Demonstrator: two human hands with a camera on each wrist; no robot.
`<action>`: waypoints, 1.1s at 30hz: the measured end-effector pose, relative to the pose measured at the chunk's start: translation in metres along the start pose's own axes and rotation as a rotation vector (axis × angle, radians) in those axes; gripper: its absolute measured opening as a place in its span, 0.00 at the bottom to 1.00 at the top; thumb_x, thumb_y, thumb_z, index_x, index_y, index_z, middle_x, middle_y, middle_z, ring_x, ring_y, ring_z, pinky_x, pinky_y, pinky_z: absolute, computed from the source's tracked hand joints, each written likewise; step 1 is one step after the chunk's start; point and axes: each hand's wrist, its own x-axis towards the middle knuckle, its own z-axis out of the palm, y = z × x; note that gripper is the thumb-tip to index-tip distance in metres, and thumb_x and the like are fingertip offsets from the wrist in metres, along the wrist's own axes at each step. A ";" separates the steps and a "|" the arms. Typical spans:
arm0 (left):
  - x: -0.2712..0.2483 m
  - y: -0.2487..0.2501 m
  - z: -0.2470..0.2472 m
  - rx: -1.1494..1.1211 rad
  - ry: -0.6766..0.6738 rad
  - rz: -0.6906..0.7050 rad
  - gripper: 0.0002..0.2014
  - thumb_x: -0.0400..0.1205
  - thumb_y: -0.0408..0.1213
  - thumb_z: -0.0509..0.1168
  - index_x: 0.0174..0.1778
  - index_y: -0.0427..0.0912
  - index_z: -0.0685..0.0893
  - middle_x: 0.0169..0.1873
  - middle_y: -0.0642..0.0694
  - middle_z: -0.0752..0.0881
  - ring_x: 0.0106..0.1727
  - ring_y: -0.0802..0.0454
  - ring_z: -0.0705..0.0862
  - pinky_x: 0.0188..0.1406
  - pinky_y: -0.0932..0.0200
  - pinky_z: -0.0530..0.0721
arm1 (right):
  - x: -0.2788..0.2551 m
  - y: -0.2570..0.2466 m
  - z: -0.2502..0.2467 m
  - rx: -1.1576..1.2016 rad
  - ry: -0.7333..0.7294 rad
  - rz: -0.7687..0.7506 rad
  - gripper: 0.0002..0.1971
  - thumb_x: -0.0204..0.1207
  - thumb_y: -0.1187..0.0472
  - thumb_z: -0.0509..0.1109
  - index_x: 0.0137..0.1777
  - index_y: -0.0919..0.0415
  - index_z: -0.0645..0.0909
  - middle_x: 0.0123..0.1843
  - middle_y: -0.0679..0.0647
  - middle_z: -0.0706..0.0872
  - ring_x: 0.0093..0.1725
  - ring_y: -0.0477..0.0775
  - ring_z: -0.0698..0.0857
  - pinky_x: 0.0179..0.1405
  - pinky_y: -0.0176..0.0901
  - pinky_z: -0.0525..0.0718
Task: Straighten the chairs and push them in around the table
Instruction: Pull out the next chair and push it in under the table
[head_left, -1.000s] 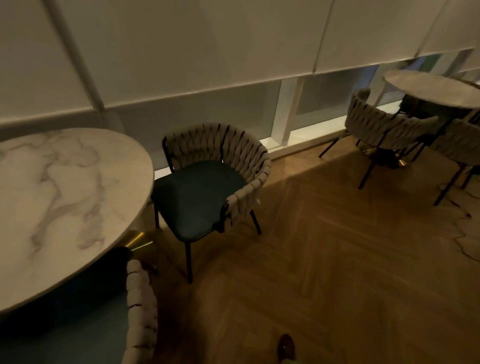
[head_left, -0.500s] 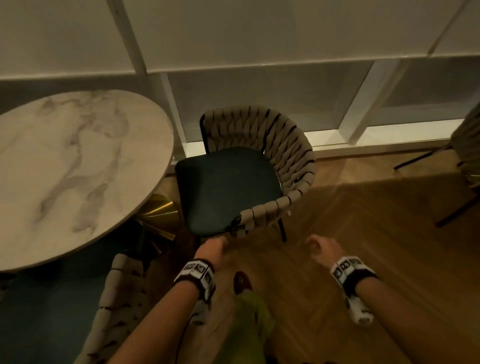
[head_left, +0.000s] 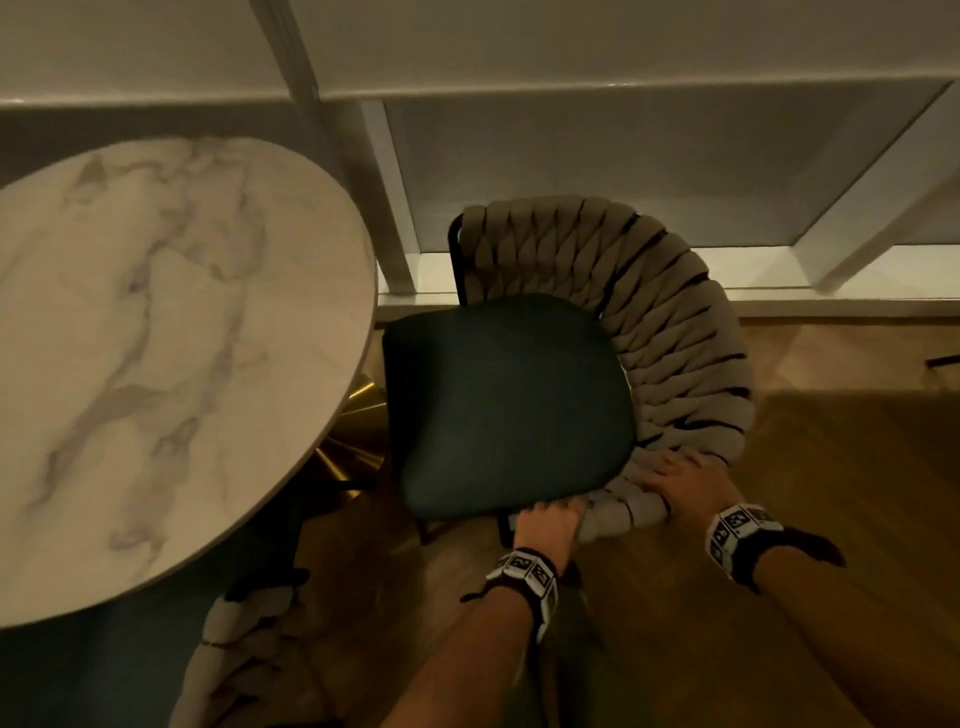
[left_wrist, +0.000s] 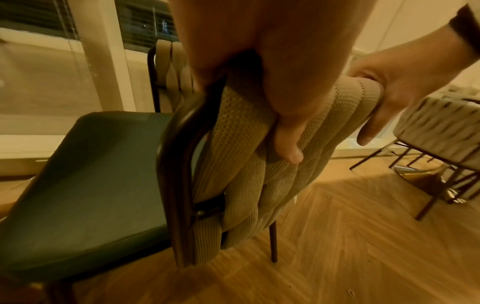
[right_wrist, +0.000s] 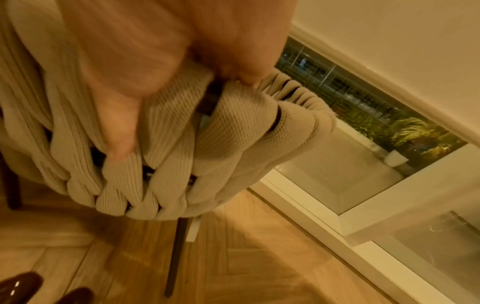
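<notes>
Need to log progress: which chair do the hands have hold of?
The chair by the window: both the left hand and right hand grip its woven backrest. The other chair sits untouched.

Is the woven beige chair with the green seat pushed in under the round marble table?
Not yet. The woven beige chair stands beside the round marble table; its green seat is fully visible, none tucked underneath.

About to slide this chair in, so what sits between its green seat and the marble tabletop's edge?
Nothing blocks it: head view shows a narrow gap between the seat and the tabletop, with only the table's gold base below.
</notes>
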 end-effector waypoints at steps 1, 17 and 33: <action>0.002 -0.003 -0.002 -0.027 -0.028 0.021 0.28 0.80 0.32 0.65 0.77 0.41 0.65 0.64 0.33 0.82 0.63 0.33 0.82 0.59 0.41 0.81 | 0.004 0.003 0.000 -0.024 -0.018 -0.028 0.26 0.77 0.49 0.67 0.74 0.39 0.67 0.78 0.49 0.72 0.76 0.55 0.70 0.77 0.54 0.66; 0.006 -0.073 -0.032 -0.064 -0.071 -0.075 0.21 0.82 0.32 0.60 0.70 0.53 0.71 0.59 0.40 0.85 0.59 0.37 0.85 0.56 0.44 0.83 | 0.037 -0.039 -0.030 0.114 -0.045 -0.083 0.24 0.73 0.53 0.68 0.70 0.39 0.72 0.66 0.44 0.84 0.63 0.50 0.82 0.67 0.51 0.68; 0.011 -0.124 -0.051 0.007 -0.016 -0.076 0.21 0.83 0.34 0.60 0.70 0.57 0.72 0.61 0.43 0.84 0.61 0.41 0.83 0.57 0.46 0.81 | 0.054 -0.079 -0.066 0.204 0.013 -0.006 0.20 0.75 0.53 0.69 0.67 0.43 0.75 0.59 0.48 0.87 0.59 0.52 0.83 0.67 0.51 0.68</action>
